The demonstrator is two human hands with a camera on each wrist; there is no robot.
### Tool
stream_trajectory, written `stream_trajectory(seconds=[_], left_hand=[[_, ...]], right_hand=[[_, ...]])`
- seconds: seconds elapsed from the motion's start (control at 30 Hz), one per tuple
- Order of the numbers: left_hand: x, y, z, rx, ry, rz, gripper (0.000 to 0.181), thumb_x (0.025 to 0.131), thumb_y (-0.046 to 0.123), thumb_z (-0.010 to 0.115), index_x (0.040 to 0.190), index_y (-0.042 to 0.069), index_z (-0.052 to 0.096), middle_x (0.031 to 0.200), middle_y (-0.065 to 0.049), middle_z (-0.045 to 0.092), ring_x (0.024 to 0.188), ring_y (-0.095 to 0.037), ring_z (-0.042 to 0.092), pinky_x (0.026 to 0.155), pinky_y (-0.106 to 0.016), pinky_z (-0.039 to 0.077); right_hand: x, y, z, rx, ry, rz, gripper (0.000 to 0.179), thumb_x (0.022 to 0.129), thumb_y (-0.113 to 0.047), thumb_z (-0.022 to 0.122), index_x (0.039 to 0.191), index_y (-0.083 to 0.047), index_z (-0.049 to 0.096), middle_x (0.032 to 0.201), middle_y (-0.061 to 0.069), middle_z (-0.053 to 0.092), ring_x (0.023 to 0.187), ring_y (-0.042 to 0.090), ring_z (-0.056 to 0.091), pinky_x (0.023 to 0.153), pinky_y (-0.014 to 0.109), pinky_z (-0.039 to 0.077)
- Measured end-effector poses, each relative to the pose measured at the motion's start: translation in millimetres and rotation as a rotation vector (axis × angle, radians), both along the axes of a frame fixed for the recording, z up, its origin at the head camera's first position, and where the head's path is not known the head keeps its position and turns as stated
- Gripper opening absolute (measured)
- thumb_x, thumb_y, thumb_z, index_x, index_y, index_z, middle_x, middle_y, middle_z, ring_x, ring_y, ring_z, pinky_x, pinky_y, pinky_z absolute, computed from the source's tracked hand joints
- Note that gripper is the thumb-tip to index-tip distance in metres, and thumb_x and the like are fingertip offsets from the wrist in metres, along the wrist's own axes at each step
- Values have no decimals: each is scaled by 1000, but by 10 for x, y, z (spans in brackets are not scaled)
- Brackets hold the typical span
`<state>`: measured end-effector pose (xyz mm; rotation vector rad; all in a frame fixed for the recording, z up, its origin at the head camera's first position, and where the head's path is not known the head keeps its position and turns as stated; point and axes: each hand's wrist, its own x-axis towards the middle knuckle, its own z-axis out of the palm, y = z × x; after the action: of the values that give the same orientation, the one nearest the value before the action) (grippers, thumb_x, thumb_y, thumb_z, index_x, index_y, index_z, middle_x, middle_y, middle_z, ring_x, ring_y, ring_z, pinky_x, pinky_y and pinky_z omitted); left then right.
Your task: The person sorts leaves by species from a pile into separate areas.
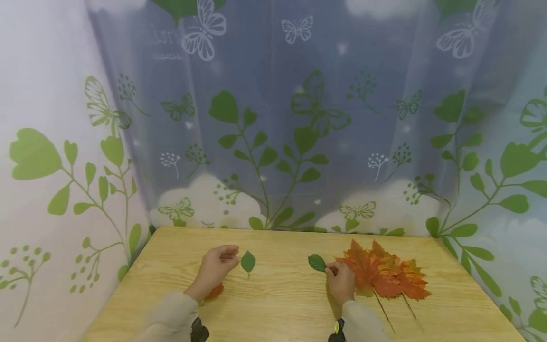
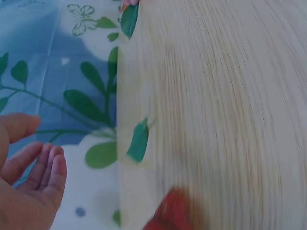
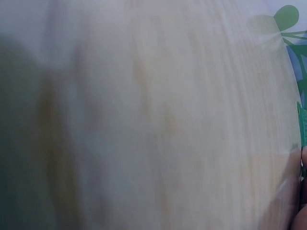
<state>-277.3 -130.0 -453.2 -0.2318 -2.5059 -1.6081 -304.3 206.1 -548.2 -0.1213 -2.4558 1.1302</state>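
My right hand [image 1: 341,283] pinches a dark green leaf [image 1: 316,262] by its stem end, with the blade pointing left; in the right wrist view a sliver of this leaf [image 3: 303,125] shows at the right edge. My left hand [image 1: 217,267] holds nothing, its fingers loosely bent. Just right of those fingers a second green leaf [image 1: 248,261] lies on the table, short stem toward me. Partly hidden under the left wrist is a red-orange leaf [image 1: 215,291], blurred red [image 2: 173,212] in the left wrist view.
Orange-red maple leaves [image 1: 386,274] lie overlapping to the right of my right hand, their thin stems pointing toward me. The wood-grain table [image 1: 273,304] ends at the back against a printed curtain [image 1: 265,199], with more curtain on both sides.
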Motion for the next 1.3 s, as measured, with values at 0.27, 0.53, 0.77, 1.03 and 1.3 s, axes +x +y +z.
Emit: stream_trajectory(seconds=[0.27,0.53,0.77,1.03,1.3], left_hand=[[-76,275,-205,-64,-17,23,35,86,7,71,115,-9,63,105,-21,67,94,-32,64,76,-38,57],[-145,344,-558,-240,51,81,38,76,9,80,104,-12,65,98,-23,67,88,-35,65,75,-46,55],[-166,376,-709,-276,171,131,27,71,6,83,91,-7,71,80,-14,67,73,-25,63,65,-40,54],[-203,384,-759,-292,156,180,12,74,2,76,86,-3,74,74,-8,69,69,-21,65,63,-35,54],[-216,369,-778,-302,178,214,7,75,-2,73,81,1,76,71,-5,69,67,-20,65,59,-32,54]], right_hand=[[15,-15,10,10,15,3,8,86,-2,67,93,2,71,81,10,66,74,23,60,66,36,50],[33,-32,33,20,29,-1,7,86,-1,67,92,2,71,79,10,65,73,22,59,65,35,48],[30,-35,29,21,11,-9,8,87,-2,67,92,1,70,80,9,65,74,21,59,67,36,49],[12,-16,8,30,32,-12,7,86,-1,67,92,2,70,80,10,65,74,22,58,66,37,49],[20,-29,2,36,39,-16,6,86,-1,67,91,1,71,80,9,65,74,22,59,67,36,49]])
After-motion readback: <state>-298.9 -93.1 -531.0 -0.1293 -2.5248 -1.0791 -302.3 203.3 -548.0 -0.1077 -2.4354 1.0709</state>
